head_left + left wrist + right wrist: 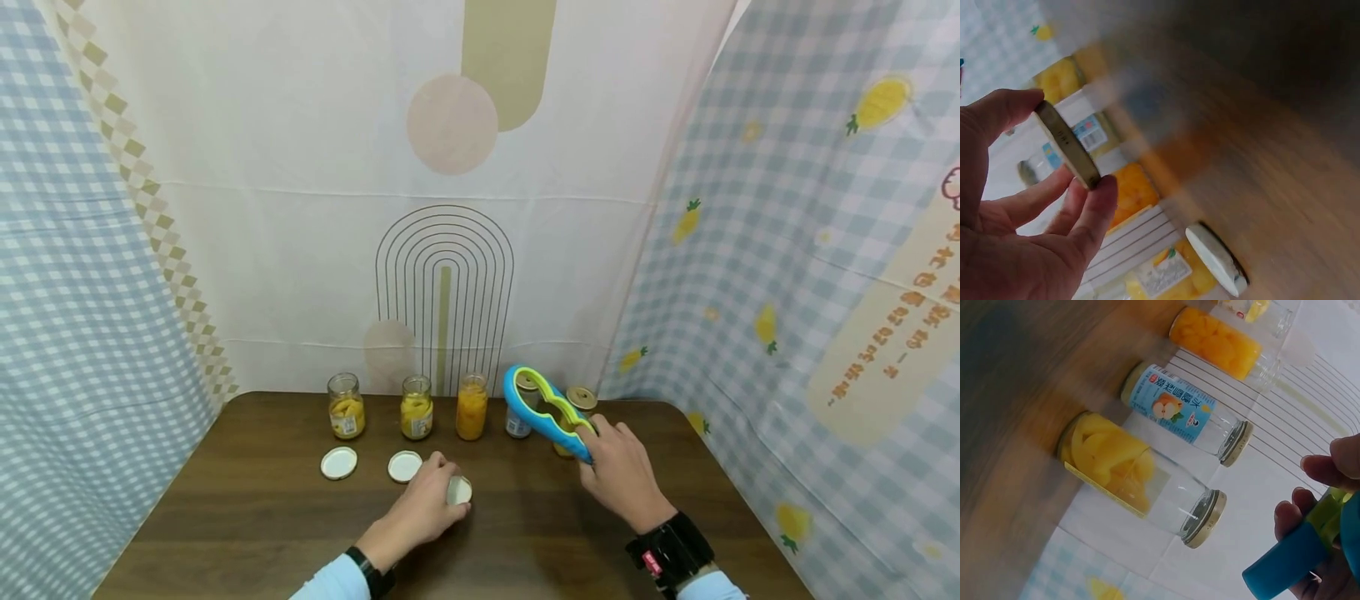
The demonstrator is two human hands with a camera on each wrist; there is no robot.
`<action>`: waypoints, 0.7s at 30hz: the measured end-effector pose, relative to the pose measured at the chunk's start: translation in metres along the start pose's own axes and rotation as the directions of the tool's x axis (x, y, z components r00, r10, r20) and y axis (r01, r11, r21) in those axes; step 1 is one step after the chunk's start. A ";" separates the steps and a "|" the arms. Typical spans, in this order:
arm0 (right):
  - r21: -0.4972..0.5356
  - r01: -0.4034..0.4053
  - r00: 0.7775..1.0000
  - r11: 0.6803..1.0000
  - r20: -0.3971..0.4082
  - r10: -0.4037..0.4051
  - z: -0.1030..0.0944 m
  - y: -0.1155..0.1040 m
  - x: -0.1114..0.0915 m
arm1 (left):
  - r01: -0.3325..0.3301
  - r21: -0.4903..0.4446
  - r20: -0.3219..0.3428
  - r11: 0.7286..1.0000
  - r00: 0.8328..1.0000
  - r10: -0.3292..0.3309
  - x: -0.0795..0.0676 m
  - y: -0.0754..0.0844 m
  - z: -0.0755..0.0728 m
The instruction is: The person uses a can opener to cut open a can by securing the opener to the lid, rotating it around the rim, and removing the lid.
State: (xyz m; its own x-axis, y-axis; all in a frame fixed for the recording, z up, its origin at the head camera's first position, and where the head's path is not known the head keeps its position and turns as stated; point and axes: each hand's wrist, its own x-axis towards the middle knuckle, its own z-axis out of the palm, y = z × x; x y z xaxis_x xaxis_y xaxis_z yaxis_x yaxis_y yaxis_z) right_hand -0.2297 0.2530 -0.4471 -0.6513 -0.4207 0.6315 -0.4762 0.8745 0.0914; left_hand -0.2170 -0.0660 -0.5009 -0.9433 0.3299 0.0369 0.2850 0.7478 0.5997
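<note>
My left hand [422, 502] pinches a round jar lid [460, 491] by its rim between thumb and fingers, above the table. Its gold edge shows in the left wrist view. In my right hand [624, 473] is a blue and green jar opener [552, 431], gripped at one end and held in front of two lidded jars. One is a blue-labelled jar [1172, 403]; the other is a jar of yellow fruit [1107, 459], with a gold lid [1205, 519]. A lidless jar of orange fruit [471, 410] stands behind my left hand.
Two lidless jars of yellow fruit, the far-left jar [347, 417] and its neighbour [416, 417], stand along the back of the brown table [247, 517]. In front of them lie a left lid [339, 462] and a right lid [403, 467], white sides up. Curtains [300, 275] hang behind.
</note>
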 end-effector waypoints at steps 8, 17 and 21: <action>0.015 -0.002 1.000 1.000 -0.013 0.002 0.003 -0.005 0.001 | -0.011 0.158 0.031 0.987 1.000 0.006 0.027 0.000 0.014; 0.028 -0.010 1.000 1.000 -0.014 0.011 0.000 -0.006 0.004 | -0.019 0.265 0.012 0.964 1.000 0.017 0.039 0.003 0.020; 0.033 -0.002 1.000 0.999 -0.031 0.003 -0.001 -0.007 0.005 | 0.007 0.240 0.031 0.971 0.999 -0.015 0.048 0.003 0.019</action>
State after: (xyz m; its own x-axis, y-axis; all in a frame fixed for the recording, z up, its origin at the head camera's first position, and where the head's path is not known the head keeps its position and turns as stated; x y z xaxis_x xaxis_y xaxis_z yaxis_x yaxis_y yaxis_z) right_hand -0.2293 0.2451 -0.4432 -0.6346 -0.4101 0.6550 -0.4939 0.8671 0.0644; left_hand -0.2585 -0.0371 -0.5127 -0.9417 0.3365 0.0038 0.3112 0.8665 0.3904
